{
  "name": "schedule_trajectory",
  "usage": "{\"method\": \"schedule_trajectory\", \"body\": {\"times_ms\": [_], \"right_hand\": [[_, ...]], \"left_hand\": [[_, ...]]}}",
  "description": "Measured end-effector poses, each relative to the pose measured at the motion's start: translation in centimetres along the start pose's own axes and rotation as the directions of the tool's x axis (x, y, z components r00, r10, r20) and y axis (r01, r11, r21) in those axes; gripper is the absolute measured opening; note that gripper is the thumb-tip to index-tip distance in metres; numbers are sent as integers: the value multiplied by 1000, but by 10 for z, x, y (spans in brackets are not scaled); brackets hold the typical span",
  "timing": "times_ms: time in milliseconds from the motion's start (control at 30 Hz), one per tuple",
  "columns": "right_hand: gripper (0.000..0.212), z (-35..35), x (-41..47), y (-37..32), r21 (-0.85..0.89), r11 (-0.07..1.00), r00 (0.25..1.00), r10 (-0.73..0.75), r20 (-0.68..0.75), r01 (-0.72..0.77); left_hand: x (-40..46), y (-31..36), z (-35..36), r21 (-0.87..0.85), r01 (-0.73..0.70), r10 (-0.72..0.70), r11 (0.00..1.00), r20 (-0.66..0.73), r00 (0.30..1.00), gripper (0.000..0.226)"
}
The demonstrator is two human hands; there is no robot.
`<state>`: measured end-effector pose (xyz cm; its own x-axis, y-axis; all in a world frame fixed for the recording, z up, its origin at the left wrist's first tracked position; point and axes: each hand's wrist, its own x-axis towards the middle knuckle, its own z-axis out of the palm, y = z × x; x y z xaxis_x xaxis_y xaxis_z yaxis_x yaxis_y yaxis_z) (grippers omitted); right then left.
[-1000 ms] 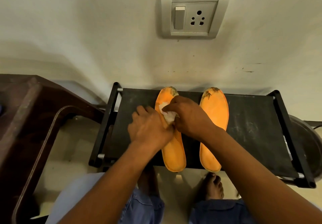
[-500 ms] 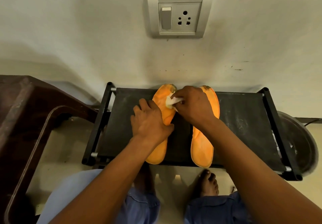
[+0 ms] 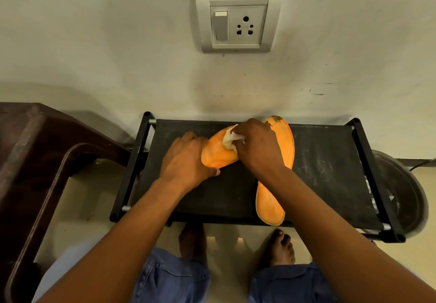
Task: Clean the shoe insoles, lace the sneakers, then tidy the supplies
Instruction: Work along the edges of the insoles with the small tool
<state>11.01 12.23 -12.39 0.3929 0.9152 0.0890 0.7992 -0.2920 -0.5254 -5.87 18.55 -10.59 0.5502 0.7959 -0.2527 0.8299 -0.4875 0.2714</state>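
We are looking down on a low black rack (image 3: pixel 325 161) set against a pale wall. Two orange insoles are on its top shelf. Our left hand (image 3: pixel 186 158) curls round the near end of the left insole (image 3: pixel 219 151) and grips it, with the thumb under the edge; that insole is tipped up off the shelf and angled toward the right. Our right hand (image 3: pixel 257 147) pinches a crumpled white wipe (image 3: pixel 230 138) between bunched fingers and presses it against the upper face of the left insole near its far end. The right insole (image 3: pixel 271 206) lies flat on the shelf, just beside the left one, its toe end toward the wall and dirt-stained, its middle hidden under our right wrist, its heel at the shelf's front edge.

On the wall above sits a switch and socket plate (image 3: pixel 238 20). A dark brown chair (image 3: pixel 35 151) stands to the left of the rack, and a round dark pan (image 3: pixel 405 191) lies on the floor to the right. Our bare feet (image 3: pixel 282 246) and blue jeans (image 3: pixel 172 281) show below the rack.
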Motion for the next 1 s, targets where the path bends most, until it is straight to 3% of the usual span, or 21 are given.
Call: {"method": "schedule_trajectory", "body": {"times_ms": [267, 467, 600, 733, 867, 1000], "right_hand": [[16, 27, -13, -26, -123, 967, 967, -202, 155, 222], [23, 24, -5, -18, -96, 988, 972, -99, 215, 122], [28, 16, 3, -2, -118, 993, 999, 21, 50, -15], [17, 20, 4, -15, -106, 993, 994, -40, 107, 51], [12, 29, -7, -38, -105, 974, 959, -172, 226, 199], [19, 26, 0, -21, -111, 986, 983, -110, 150, 127]], "left_hand": [[6, 1, 5, -13, 13, -13, 1000, -41, 999, 51], [11, -1, 7, -6, 0, 0, 1000, -10, 1000, 65], [12, -3, 10, 16, -22, 22, 1000, -9, 1000, 69], [12, -1, 9, 7, -25, 25, 1000, -25, 999, 66], [11, -1, 8, -30, -19, 17, 999, -48, 999, 44], [11, 0, 8, -16, -28, 28, 999, -28, 999, 60]]}}
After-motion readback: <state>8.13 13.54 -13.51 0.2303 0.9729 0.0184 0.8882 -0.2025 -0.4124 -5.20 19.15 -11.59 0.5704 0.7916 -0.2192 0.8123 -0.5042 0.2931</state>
